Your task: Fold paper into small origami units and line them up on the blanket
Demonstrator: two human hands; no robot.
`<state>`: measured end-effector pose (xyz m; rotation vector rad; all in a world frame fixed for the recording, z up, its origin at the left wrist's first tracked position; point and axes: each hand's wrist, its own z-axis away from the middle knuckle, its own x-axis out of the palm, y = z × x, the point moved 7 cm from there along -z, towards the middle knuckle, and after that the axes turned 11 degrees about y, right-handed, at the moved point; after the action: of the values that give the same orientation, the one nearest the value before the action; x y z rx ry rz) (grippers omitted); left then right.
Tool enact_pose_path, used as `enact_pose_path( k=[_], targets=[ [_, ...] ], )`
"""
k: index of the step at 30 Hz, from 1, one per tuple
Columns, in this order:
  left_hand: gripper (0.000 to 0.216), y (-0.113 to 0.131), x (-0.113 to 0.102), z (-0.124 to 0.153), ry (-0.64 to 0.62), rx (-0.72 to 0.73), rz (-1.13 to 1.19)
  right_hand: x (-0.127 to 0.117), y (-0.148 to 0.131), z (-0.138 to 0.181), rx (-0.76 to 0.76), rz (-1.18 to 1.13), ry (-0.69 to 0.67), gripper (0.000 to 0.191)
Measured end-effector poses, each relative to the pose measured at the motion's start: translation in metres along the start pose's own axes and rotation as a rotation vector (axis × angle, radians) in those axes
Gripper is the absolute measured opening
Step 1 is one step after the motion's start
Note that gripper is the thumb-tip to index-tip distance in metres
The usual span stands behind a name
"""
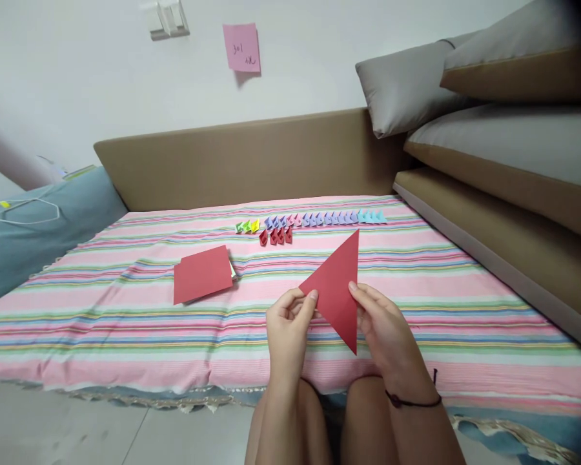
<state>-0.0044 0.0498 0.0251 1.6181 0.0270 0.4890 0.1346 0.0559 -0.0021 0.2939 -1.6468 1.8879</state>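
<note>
A red paper folded into a triangle [337, 289] is held up in front of me over the striped bed cover [126, 329]. My left hand [286, 328] pinches its left corner with thumb and fingers closed. My right hand [385, 329] grips its right edge from behind. A stack of red square paper [201, 274] lies flat on the cover to the left, with a pale sheet showing under it. Further back, a row of several small folded paper pieces [314, 219] runs green, yellow, purple, pink and blue, with a few red folded pieces [275, 236] just in front.
A tan padded headboard [252, 155] runs behind the bed. Grey and tan cushions [503, 129] are stacked at right. A blue-grey bundle with a white hanger [33, 213] lies at left. A pink note [242, 46] hangs on the wall. My knees and the floor are below.
</note>
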Motion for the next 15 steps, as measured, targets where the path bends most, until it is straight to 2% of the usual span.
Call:
enact_pose_path(
  k=[6, 11, 15],
  targets=[
    [0.019, -0.003, -0.004, -0.002, 0.010, -0.029, 0.024, -0.004, 0.000, 0.002, 0.020, 0.107, 0.004, 0.028],
    [0.032, -0.017, 0.009, 0.002, -0.168, -0.150, 0.080, 0.002, -0.004, 0.007, -0.037, 0.031, 0.090, 0.023],
    [0.034, -0.019, 0.011, 0.002, -0.214, -0.150, 0.068, 0.006, -0.002, 0.007, -0.039, 0.005, 0.065, 0.020]
  ],
)
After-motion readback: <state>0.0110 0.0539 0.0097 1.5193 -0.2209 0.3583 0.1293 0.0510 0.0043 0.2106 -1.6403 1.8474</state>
